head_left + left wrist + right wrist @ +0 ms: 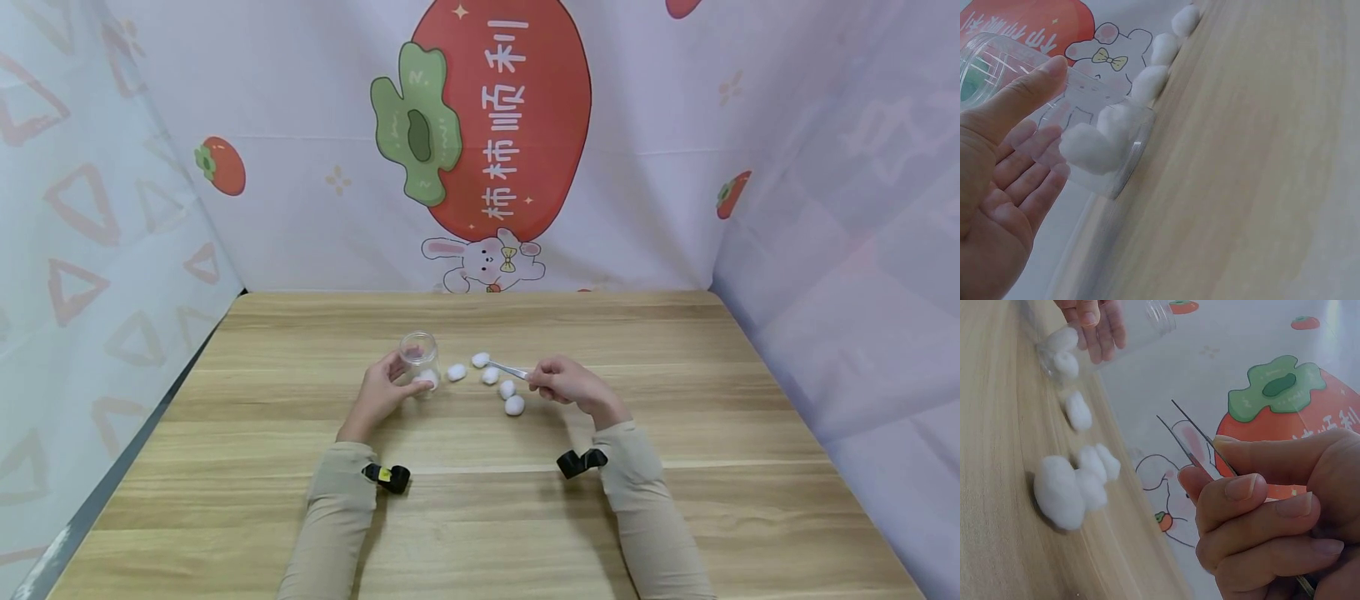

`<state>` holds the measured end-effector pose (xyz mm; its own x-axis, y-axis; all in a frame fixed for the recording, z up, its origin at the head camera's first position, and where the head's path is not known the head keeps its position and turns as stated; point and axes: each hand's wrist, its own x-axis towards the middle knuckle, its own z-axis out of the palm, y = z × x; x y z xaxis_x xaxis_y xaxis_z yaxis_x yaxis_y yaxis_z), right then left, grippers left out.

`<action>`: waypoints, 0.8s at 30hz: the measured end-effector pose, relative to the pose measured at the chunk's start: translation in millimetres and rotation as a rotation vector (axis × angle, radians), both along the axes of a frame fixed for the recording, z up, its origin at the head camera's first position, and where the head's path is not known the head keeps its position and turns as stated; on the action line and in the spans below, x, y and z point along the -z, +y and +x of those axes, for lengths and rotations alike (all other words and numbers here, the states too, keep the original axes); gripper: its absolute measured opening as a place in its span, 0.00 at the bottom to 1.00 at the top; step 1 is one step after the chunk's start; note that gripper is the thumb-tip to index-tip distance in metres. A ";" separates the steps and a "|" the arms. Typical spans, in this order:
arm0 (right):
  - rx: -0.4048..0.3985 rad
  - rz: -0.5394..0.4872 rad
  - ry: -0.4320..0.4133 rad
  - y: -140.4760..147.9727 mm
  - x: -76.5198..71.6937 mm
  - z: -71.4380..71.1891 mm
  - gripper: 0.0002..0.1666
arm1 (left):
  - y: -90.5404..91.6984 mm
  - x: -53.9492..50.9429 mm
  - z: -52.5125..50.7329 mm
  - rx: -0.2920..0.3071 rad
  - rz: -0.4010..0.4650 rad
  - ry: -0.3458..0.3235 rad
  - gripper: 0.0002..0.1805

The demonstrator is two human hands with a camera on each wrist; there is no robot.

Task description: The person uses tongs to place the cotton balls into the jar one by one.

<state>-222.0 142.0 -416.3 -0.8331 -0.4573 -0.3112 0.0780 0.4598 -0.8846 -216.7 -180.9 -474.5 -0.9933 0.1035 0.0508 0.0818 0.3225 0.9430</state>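
A clear jar (419,357) stands upright on the table, gripped round its side by my left hand (381,392). In the left wrist view, white cotton balls (1090,149) lie at the bottom of the jar (1079,87). My right hand (572,385) holds metal tweezers (510,370) between thumb and fingers. The right wrist view has the tips of the tweezers (1179,432) apart with nothing between them. Several loose cotton balls (514,405) lie on the wood between the jar and my right hand (1272,512).
The wooden table (480,533) reaches back to a white backdrop (300,225) printed with a large red fruit. Patterned curtains hang at the left and right sides. A small black camera is strapped to each wrist.
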 end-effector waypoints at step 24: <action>0.016 0.022 -0.031 28.0 9.2 8.6 0.14 | -1.1 -2.1 -0.4 0.000 -0.029 -0.016 0.40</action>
